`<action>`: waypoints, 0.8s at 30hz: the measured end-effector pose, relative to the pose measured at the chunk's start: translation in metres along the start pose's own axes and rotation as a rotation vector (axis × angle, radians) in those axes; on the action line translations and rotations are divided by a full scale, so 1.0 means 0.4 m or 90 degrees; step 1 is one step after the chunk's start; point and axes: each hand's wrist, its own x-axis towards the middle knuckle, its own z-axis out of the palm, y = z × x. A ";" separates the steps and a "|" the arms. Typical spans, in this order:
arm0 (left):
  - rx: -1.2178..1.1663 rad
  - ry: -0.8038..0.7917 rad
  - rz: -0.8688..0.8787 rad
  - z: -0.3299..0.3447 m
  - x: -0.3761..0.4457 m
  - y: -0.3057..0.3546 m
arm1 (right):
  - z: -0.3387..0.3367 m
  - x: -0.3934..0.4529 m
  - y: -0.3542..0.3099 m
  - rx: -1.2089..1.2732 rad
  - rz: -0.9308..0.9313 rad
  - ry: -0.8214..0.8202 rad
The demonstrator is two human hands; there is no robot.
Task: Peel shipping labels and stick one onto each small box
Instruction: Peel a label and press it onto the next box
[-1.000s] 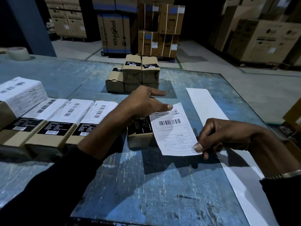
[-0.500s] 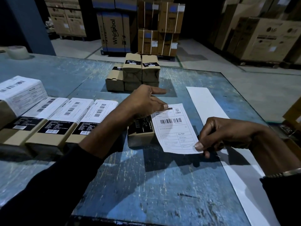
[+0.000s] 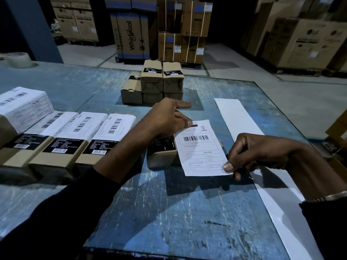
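At mid-tabletop, the small box is largely hidden beneath the left hand and the shipping label; only its near end and black sticker show. Label long axis runs near-to-far, barcode toward the far end, near end overhanging the box. Left fingertips press the far-left corner; index finger extended. Right hand pinches the near-right corner. Labelled boxes lie left.
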 end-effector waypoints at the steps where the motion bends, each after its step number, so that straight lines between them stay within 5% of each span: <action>1: 0.009 0.004 0.003 0.002 0.000 0.000 | -0.001 0.000 0.001 0.000 0.000 0.002; 10: 0.091 0.058 0.027 0.018 -0.005 -0.009 | -0.005 0.000 0.005 -0.015 0.015 0.011; 16: 0.287 0.139 0.037 0.019 -0.035 -0.011 | -0.018 -0.019 0.003 -0.029 0.035 0.034; 19: 0.357 0.203 0.083 0.020 -0.099 -0.007 | -0.033 -0.031 -0.005 -0.022 0.010 0.190; 24: 0.339 0.158 0.125 0.036 -0.222 -0.051 | 0.010 -0.002 -0.051 -0.012 -0.226 0.522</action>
